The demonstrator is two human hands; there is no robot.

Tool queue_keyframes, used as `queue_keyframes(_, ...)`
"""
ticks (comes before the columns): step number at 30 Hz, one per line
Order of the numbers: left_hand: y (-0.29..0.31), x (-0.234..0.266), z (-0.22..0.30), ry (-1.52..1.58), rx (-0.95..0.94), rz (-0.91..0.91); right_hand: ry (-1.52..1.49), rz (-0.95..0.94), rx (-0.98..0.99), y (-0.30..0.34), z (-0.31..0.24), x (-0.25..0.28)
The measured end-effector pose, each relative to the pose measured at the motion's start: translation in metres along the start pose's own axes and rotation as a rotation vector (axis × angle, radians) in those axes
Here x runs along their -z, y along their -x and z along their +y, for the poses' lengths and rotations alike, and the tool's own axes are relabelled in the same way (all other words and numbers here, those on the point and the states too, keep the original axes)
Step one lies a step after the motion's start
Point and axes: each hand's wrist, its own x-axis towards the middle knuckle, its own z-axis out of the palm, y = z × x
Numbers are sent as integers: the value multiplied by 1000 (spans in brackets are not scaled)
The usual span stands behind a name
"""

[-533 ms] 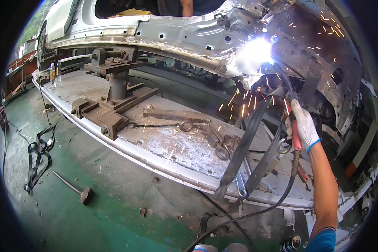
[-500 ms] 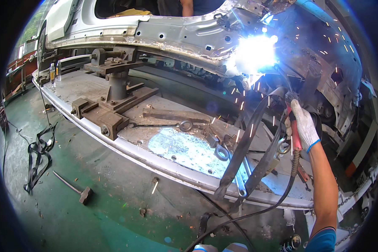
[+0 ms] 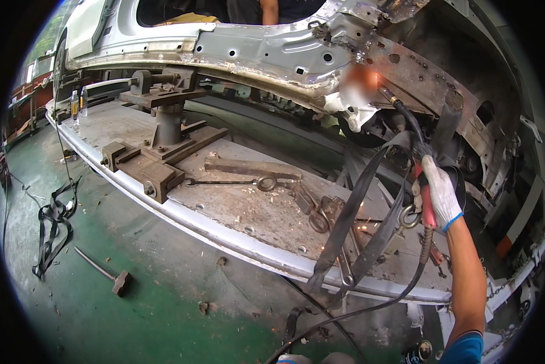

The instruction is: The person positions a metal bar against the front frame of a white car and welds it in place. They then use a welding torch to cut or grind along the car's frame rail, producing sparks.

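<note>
My right hand [image 3: 440,191], in a white work glove with a blue cuff, is wrapped around the red handle of a welding gun [image 3: 427,206]. The gun's black curved neck [image 3: 411,118] points up and left, its nozzle close to an orange glowing, blurred spot [image 3: 360,82] on the car body's metal. That spot lies where the grey sill panel [image 3: 254,45] meets a rusty, bare front section [image 3: 418,73]. Below it hangs a white bracket [image 3: 352,112]. From the handle a cable [image 3: 400,297] loops down to the floor. My left hand does not show.
On the metal platform [image 3: 236,212] stands a heavy clamp [image 3: 169,124]. A wooden block [image 3: 248,165], a wrench [image 3: 224,181] and other tools lie there. Grey straps [image 3: 351,218] hang beside my hand. A hammer [image 3: 120,282] and black strap [image 3: 54,224] lie on the green floor.
The bright blue-white arc and most flying sparks are gone, leaving an orange glow. The gun's neck and nozzle now show clearly. My right hand keeps its grip, slightly lower.
</note>
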Motion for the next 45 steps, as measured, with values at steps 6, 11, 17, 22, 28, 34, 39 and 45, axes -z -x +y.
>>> queue_keyframes(6, -6, -8, -5, 6, 8, 9, 43, 21, 8, -1, -5, -3)
queue_keyframes(11, -19, -21, -12, -36, -49, 14, 50, 11, 11, -2, -8, -5)
queue_keyframes(17, -9, -11, -7, -24, -11, -4, 52, 16, 10, -6, -8, -5)
queue_keyframes(22, 3, 3, 1, 0, 4, 14, 52, 1, 17, -8, -5, -4)
queue_keyframes(28, -1, -3, -2, -8, 2, -22, 47, -4, 26, -8, -5, -4)
queue_keyframes(34, -19, -22, -13, -24, -113, -27, 31, -11, 15, -8, -7, -5)
queue_keyframes(39, -14, -20, -10, 36, 52, -15, 48, 0, 10, -6, -9, -5)
queue_keyframes(45, -11, -14, -8, -18, -16, 3, 13, 34, 25, 1, -4, -5)
